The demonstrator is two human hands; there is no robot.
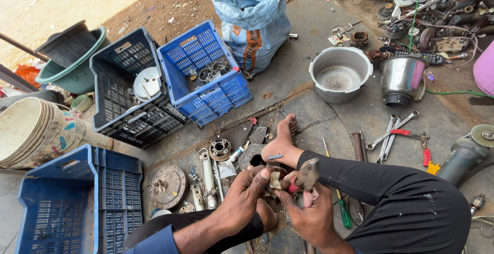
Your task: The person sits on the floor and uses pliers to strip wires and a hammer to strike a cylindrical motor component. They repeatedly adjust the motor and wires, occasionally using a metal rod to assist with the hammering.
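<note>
Cracked stone paving (329,115) beside bare dirt serves as the work surface, strewn with metal parts and tools. Near the bottom centre, a small rusty round part (272,178) is held just above the ground, close to a bare foot (280,143). The left hand (242,195) is curled around this part, fingers closed on its near side. The right hand (309,215) is closed on pliers with red handles (304,179), whose head is pressed against the part. A green-handled screwdriver (342,207) lies just right of the hands beside a black-trousered leg (401,202). Farther right, spanners (391,130) and red-handled cutters (424,151) are laid near an angle grinder (465,153). To the left, a round metal plate (167,186) and a bearing housing (220,148) are seen. Beyond, two blue crates (203,74) and a dark crate (126,89) stand by a blue sack (252,17); an aluminium pot (339,74) and a steel jar (401,79) are placed at far right.
</note>
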